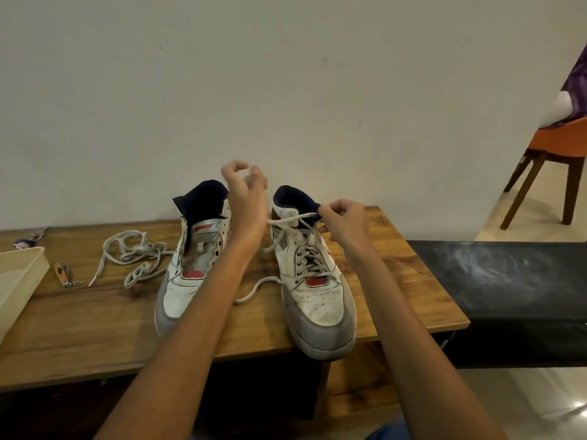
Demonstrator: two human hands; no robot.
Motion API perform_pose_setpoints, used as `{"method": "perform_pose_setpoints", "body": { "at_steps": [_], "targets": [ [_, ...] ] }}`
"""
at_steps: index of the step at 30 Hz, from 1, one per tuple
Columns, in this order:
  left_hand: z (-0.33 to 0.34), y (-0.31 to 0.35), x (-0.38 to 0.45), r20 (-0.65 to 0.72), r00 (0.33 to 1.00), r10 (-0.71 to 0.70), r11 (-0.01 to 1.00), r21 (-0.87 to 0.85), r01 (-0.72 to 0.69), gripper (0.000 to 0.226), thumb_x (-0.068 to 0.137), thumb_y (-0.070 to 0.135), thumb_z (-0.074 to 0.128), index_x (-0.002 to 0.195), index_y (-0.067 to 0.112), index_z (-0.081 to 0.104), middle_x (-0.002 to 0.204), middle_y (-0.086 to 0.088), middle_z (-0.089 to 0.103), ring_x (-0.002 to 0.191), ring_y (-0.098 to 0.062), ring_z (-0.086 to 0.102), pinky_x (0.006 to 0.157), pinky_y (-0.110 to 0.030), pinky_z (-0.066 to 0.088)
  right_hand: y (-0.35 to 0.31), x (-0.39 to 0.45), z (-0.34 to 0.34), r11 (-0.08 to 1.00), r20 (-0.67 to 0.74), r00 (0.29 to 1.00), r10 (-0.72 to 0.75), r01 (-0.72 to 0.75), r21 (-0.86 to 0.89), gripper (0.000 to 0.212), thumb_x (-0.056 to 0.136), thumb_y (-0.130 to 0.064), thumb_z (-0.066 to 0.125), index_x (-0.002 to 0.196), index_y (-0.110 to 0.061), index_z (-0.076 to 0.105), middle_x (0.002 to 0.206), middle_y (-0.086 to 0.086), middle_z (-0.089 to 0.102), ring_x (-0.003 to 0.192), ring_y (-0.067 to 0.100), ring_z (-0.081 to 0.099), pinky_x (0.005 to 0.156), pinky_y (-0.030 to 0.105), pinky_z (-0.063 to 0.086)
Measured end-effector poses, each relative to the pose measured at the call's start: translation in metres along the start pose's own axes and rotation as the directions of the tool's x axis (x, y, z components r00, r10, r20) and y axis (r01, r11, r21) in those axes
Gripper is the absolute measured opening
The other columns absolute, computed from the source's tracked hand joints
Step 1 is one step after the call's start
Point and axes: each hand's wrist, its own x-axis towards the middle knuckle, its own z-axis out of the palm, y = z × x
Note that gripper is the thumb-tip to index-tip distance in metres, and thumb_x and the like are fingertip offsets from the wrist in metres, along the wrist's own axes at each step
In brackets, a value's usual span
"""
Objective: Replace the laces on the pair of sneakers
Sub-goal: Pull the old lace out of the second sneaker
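Two sneakers are sitting side by side on the wooden counter (95, 328), toes pointing toward the camera. The right sneaker (313, 281) is carrying a white lace (305, 258) threaded through its eyelets; one loose end is trailing off to the left onto the counter between the shoes. The right hand (344, 222) is hovering over that sneaker's collar, fingers (327, 212) curling in and pinching the lace's upper end near the top eyelets. The left hand (244, 185) is lifting above and between the two shoes, fingers loosely curled; a stretch of lace is running toward it but cannot tell if it is actually gripping it. The left sneaker (187, 265) is standing unlaced, tongue pulled up. A loose lace (136, 255) is lying in a tangle on the counter just left of it. Further left, a small keychain-like item (65, 274) and a cream tray (19, 274) at the edge. An orange chair (552, 154) is standing at far right.
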Motion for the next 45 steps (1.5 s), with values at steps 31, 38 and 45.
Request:
{"method": "perform_pose_setpoints", "body": {
  "at_steps": [31, 38, 45],
  "targets": [
    [-0.007, -0.015, 0.005, 0.346, 0.930, -0.120, 0.538, 0.811, -0.232, 0.024, 0.092, 0.016, 0.056, 0.116, 0.016, 0.058, 0.113, -0.006, 0.059, 0.102, -0.022, 0.056, 0.078, -0.031, 0.044, -0.017, -0.005, 0.011, 0.704, 0.128, 0.906, -0.402, 0.396, -0.589, 0.029, 0.089, -0.016, 0.052, 0.117, -0.016, 0.059, 0.123, 0.010, 0.050, 0.116, 0.023, 0.041, 0.086, 0.028, 0.038],
    [-0.001, -0.031, 0.004, 0.493, 0.869, 0.040, 0.577, 0.699, -0.423, 0.035, 0.087, -0.006, 0.048, 0.111, 0.014, 0.064, 0.114, -0.007, 0.059, 0.096, -0.019, 0.054, 0.075, -0.022, 0.035, -0.012, -0.011, 0.027, 0.517, 0.289, 0.902, -0.322, 0.423, -0.744, 0.028, 0.094, -0.017, 0.043, 0.112, -0.011, 0.064, 0.128, 0.014, 0.042, 0.125, 0.030, 0.029, 0.097, 0.036, 0.031],
    [-0.014, -0.037, 0.010, 0.440, 0.898, -0.011, 0.798, 0.545, -0.257, 0.029, 0.088, -0.006, 0.054, 0.081, 0.020, 0.065, 0.094, -0.007, 0.069, 0.083, -0.018, 0.064, 0.072, -0.020, 0.049, -0.010, 0.001, 0.002, 0.995, -0.076, 0.997, -0.017, 0.009, -0.097, 0.016, 0.086, -0.017, 0.051, 0.079, -0.026, 0.062, 0.114, 0.006, 0.057, 0.112, 0.021, 0.043, 0.099, 0.039, 0.039]
  ]
}}
